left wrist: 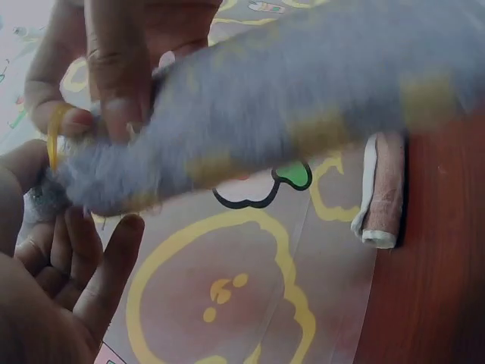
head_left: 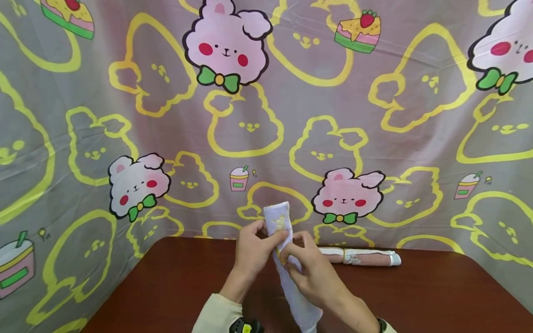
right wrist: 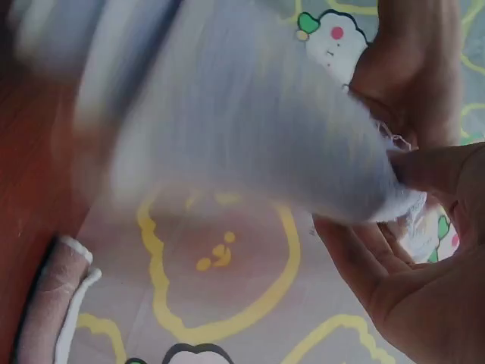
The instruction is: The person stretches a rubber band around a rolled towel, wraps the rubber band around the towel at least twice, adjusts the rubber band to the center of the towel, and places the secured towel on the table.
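A pale lavender rolled towel (head_left: 297,296) with yellow markings stands tilted between both hands, its top end higher and its lower end near the table's front. My left hand (head_left: 251,249) grips its upper part, thumb across the front. From the other side my right hand (head_left: 310,270) pinches the towel just below, fingers bent. A thin yellow rubber band (left wrist: 53,136) shows at the grip in the left wrist view, against a fingertip; whether it circles the whole roll cannot be seen. The towel is blurred in both wrist views.
On the brown table (head_left: 166,286), behind my right hand, lies a pink and white rolled towel (head_left: 366,257) with a yellow band around it. A grey curtain (head_left: 258,106) printed with yellow outlines and rabbit faces hangs behind the table and at both sides.
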`<state>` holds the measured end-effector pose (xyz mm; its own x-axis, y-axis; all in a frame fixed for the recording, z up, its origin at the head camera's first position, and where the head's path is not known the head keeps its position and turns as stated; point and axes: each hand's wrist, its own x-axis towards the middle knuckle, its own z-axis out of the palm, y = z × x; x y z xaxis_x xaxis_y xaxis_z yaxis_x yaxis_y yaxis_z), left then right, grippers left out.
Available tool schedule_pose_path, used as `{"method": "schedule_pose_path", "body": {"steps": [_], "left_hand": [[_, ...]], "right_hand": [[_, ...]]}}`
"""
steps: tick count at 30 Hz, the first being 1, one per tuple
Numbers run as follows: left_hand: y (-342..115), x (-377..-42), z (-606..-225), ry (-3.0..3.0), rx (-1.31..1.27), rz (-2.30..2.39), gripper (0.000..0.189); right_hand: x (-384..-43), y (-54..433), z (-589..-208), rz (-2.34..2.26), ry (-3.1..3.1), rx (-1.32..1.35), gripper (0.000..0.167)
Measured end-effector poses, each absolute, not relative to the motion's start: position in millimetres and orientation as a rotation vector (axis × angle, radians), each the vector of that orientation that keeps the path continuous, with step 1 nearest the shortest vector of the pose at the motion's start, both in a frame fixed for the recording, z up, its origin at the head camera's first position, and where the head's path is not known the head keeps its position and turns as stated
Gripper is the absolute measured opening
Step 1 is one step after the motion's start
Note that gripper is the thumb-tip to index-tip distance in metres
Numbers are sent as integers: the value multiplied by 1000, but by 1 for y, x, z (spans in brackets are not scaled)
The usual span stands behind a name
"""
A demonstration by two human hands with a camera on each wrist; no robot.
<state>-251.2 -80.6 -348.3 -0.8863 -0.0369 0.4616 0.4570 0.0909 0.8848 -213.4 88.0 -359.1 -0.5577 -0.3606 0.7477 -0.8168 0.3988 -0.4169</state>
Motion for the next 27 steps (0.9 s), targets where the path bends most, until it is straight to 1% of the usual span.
{"method": "schedule_pose_path", "body": {"steps": [3, 5, 9, 12, 15, 18, 21, 23, 27], "left_hand": [[-83, -253, -349, -2011, -440, -1917, 28], [-86, -255, -351, -2009, -477, -2010, 28], [-92, -258, -354, -2036, -630, -2163, 33], [-94, -258, -354, -2028, -714, -2212, 34], [-93, -258, -354, -1983, -693, -2189, 31], [-91, -256, -353, -1950, -624, -2120, 28], [-88, -254, -352, -1945, -576, -2013, 26], [-86, -252, -350, -1946, -545, -1954, 28], [-85, -252, -347, -1932, -501, -1887, 36]], "right_hand": [[-212, 87, -357, 1163, -2100, 961, 42], [-210, 88, -354, 1336, -2123, 926, 37], [-208, 93, -350, 1680, -2183, 852, 22], [-209, 98, -349, 1823, -2206, 898, 15], [-211, 100, -350, 1788, -2239, 969, 12], [-212, 96, -353, 1572, -2261, 970, 17], [-211, 90, -357, 1258, -2221, 957, 34], [-210, 85, -361, 1087, -2162, 972, 41], [-208, 78, -365, 913, -2077, 985, 43]]}}
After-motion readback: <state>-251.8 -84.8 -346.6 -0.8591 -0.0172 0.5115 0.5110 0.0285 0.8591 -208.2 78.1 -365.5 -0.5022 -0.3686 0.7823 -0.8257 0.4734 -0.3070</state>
